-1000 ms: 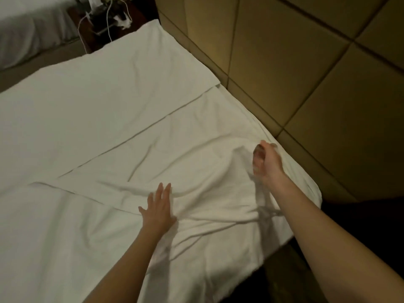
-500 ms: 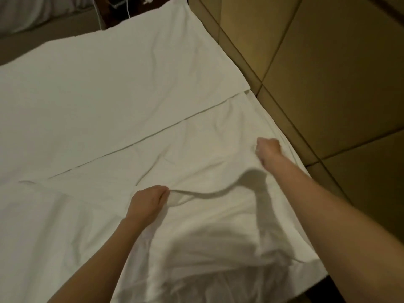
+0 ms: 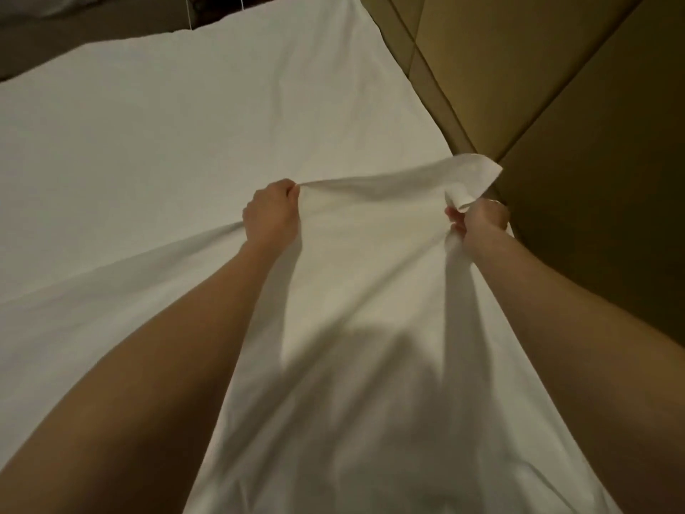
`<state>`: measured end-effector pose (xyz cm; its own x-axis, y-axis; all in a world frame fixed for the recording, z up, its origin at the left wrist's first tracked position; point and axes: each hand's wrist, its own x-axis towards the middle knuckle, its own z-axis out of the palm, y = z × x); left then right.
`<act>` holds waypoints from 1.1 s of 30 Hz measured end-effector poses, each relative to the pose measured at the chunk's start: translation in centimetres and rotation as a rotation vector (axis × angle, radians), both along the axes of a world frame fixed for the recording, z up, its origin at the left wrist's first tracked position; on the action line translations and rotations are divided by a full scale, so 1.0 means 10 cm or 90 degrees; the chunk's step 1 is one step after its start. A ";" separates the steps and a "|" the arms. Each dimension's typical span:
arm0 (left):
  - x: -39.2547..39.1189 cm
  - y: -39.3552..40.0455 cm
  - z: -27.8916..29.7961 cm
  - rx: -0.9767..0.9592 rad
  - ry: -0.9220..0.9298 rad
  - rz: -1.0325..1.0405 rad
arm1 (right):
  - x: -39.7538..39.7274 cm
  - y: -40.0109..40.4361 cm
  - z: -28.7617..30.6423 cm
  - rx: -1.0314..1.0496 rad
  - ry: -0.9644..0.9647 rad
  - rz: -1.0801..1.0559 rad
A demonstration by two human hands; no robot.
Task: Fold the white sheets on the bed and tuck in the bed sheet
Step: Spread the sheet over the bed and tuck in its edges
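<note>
A loose white sheet (image 3: 356,328) is lifted off the bed and stretched between my two hands. My left hand (image 3: 272,213) grips its upper edge near the middle of the view. My right hand (image 3: 478,218) grips the same edge close to the wall, and a corner of the sheet flops over above it. The cloth hangs down from both hands toward me. Under it the white bed sheet (image 3: 185,135) lies flat and smooth over the mattress.
A tan padded wall (image 3: 556,87) runs along the right side of the bed, close to my right hand. A dark floor strip (image 3: 92,35) and a white cable (image 3: 191,16) show past the bed's far edge.
Both hands closed on the loose sheet, raised it off the bed and carried it forward. The seam of the flat sheet is now covered. The camera has moved in closer.
</note>
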<state>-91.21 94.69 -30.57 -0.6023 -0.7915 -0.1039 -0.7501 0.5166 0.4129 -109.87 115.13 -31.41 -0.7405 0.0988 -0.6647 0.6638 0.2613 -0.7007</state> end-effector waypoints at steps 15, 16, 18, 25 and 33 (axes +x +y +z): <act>0.54 1.21 -0.94 0.069 -0.238 -0.146 | 0.82 0.04 -0.76 0.493 0.454 1.002; 0.63 1.28 -0.93 0.071 -0.238 -0.155 | 0.78 0.09 -0.77 0.506 0.442 0.992; 0.84 1.40 -0.89 0.077 -0.238 -0.171 | 0.65 0.17 -0.73 0.540 0.407 0.958; 1.54 1.79 -0.76 0.053 -0.297 -0.250 | 1.06 0.55 -0.44 0.580 0.326 0.943; 2.30 2.50 -0.48 0.052 -0.327 -0.418 | 2.26 1.95 -0.22 0.543 0.199 0.864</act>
